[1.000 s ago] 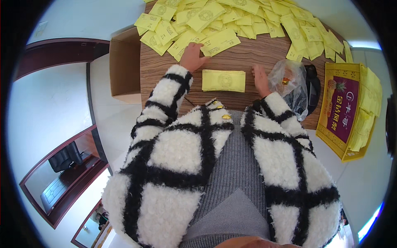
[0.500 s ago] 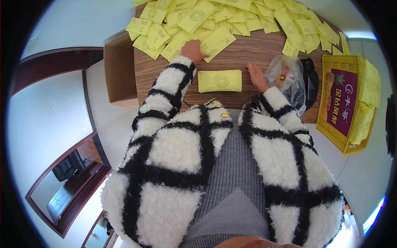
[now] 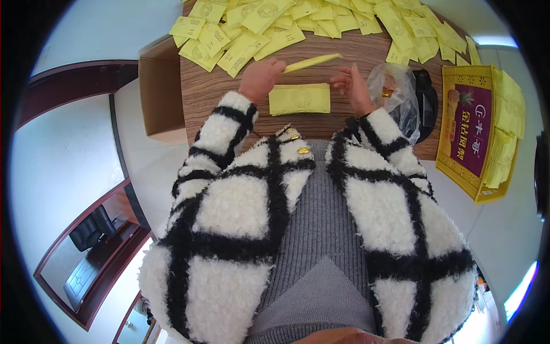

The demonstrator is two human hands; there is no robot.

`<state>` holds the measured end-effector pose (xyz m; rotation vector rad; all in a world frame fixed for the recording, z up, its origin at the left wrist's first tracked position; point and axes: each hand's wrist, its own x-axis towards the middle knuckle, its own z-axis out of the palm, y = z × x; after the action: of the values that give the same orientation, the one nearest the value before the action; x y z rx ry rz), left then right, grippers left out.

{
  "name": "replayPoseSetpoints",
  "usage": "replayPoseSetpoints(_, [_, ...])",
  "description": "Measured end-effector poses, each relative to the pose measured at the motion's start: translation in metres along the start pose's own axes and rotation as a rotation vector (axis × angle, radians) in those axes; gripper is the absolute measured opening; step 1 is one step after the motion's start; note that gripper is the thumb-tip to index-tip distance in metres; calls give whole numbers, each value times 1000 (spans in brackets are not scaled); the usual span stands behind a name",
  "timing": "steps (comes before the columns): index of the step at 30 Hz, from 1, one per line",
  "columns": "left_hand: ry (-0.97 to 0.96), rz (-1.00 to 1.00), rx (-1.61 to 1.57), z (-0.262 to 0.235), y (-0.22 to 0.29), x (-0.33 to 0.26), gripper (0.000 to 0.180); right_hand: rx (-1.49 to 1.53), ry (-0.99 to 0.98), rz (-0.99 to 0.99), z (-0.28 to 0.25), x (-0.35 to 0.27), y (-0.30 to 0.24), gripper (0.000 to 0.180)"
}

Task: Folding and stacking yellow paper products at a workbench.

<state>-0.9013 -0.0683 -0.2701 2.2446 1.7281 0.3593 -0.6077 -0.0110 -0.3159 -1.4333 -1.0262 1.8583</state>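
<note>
My left hand [image 3: 262,78] grips one end of a yellow paper packet [image 3: 312,62], which is seen nearly edge-on above the table. Close to the packet's other end is my right hand [image 3: 353,89], its fingers apart and holding nothing. Below and between both hands lies a neat stack of yellow packets [image 3: 299,99], flat on the wood-grain table [image 3: 223,94]. A loose pile of similar yellow packets [image 3: 269,23] spreads across the far side of the table.
Right of my right hand sit a clear plastic bag [image 3: 395,97] and a black object [image 3: 427,106]. A yellow crate [image 3: 470,129] with many packets stands at the table's right. An open cardboard box [image 3: 163,94] is at the left edge.
My left hand has taken a packet from the pile and lifted it toward me. My right hand has risen from the table beside the stack, toward the packet's free end.
</note>
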Motion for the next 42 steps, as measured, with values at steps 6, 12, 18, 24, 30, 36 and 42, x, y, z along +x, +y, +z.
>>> replayPoseSetpoints(6, [114, 115, 32, 20, 9, -46, 13, 165, -308, -1, 15, -17, 3, 31])
replayPoseSetpoints(12, [153, -63, -177, 25, 20, -71, 20, -28, -330, -39, 22, -19, 26, 34])
replayPoseSetpoints(18, [139, -43, -191, 39, 21, -77, 18, -371, -195, -242, 21, -9, 39, 37])
replayPoseSetpoints(24, [153, -27, -147, 38, 20, -82, 16, -552, -104, -304, 24, -18, 33, 36])
replayPoseSetpoints(30, [278, -85, -183, 18, 14, -78, 20, -685, 78, -401, 38, -26, 27, 29])
replayPoseSetpoints(36, [363, -374, -90, 13, -55, -73, 30, -706, 183, -291, 22, -19, 48, 31])
replayPoseSetpoints(42, [325, -469, 125, 4, -91, -49, 55, -809, 140, -358, 10, -10, 55, 33])
